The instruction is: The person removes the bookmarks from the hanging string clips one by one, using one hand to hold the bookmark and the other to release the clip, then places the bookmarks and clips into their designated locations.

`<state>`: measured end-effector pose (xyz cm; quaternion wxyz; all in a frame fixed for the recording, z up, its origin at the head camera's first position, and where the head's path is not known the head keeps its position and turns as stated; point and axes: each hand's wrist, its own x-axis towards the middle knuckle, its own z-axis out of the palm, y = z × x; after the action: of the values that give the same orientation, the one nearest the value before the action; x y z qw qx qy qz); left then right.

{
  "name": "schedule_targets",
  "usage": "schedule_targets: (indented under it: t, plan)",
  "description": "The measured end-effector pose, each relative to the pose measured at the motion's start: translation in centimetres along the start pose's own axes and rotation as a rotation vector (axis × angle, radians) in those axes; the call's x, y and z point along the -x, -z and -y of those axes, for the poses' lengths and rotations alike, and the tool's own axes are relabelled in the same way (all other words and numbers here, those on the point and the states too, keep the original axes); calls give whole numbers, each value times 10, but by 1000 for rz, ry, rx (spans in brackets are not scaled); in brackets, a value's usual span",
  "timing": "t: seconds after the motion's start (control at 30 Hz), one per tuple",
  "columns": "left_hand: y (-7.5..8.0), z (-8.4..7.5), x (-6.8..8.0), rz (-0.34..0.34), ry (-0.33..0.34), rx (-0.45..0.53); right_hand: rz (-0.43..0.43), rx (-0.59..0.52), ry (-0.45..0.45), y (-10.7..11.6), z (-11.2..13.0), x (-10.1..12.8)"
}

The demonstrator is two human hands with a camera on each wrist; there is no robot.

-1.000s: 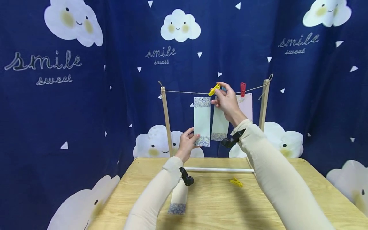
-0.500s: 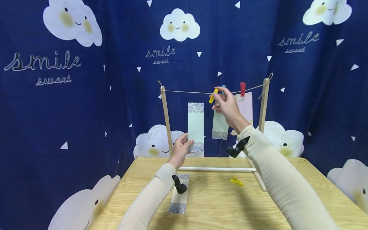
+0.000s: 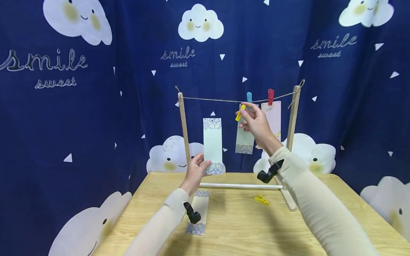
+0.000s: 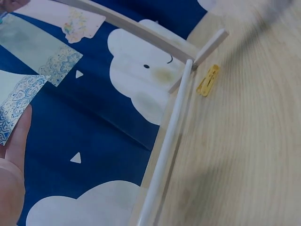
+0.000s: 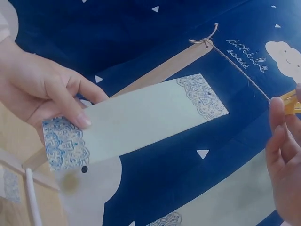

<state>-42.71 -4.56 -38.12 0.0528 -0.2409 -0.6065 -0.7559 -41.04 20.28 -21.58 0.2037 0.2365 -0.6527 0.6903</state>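
My left hand (image 3: 194, 171) pinches a pale green bookmark (image 3: 213, 145) by its lower end, thumb on the front, and holds it upright below the string (image 3: 211, 99). Blue lace patterns border both ends of it, with a small hole near the top. Between thumb and fingertips, my right hand (image 3: 257, 124) holds a yellow clothespin (image 3: 240, 112) just under the string. Behind that hand a similar green bookmark (image 3: 245, 145) hangs from a blue clothespin (image 3: 249, 96). Farther right, a red clothespin (image 3: 271, 96) carries a pink card (image 3: 272, 119), partly covered by the right hand.
Two wooden posts (image 3: 184, 128) hold the string, joined low down by a white rod (image 3: 240, 186). Another yellow clothespin (image 3: 261, 199) lies on the wooden table (image 3: 230, 227). A cream bookmark (image 3: 200, 206) lies beneath my left wrist. A dark blue curtain stands behind.
My left hand has moved left and down with the green bookmark. The right hand has come down slightly with the yellow clothespin, from at the string to below it.
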Motion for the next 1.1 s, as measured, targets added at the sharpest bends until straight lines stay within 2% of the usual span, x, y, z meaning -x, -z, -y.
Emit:
schedule_targets:
  t: [0.5,0.67,1.1]
  plan:
    - [12,0,27,23,27,-45,43,34,10,6,-13,23]
    - [14,2,33,15,34,-23,39,9,4,9,-20,29]
    - [20,7,45,-4,40,-2,37,31,-31,12,-33,45]
